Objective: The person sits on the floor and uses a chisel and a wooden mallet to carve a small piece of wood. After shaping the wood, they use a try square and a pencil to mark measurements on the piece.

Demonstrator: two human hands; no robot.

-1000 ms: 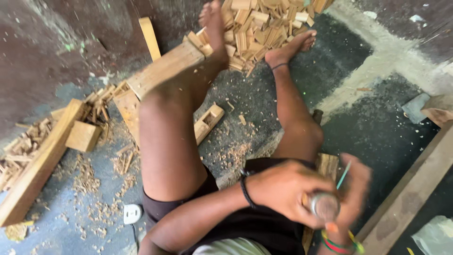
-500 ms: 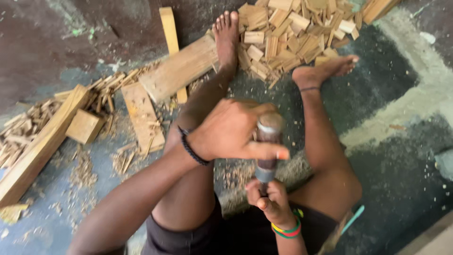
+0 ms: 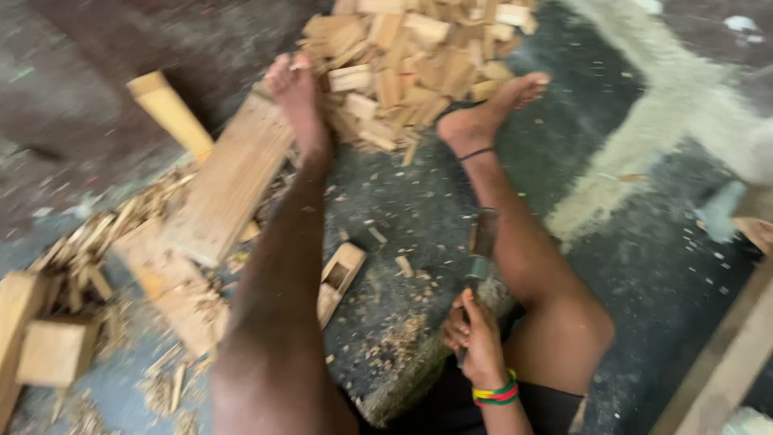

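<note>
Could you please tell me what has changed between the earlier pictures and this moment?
The left hand, which gripped a metal cylinder above the chisel half a second ago, has gone out of view along with the cylinder. The right hand still holds the chisel's handle, blade pointing away. The heap of wood blocks stays by the feet.

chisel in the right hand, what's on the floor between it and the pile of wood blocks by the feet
In the head view, only dark floor strewn with small chips lies between the chisel in the right hand and the pile of wood blocks.
</note>
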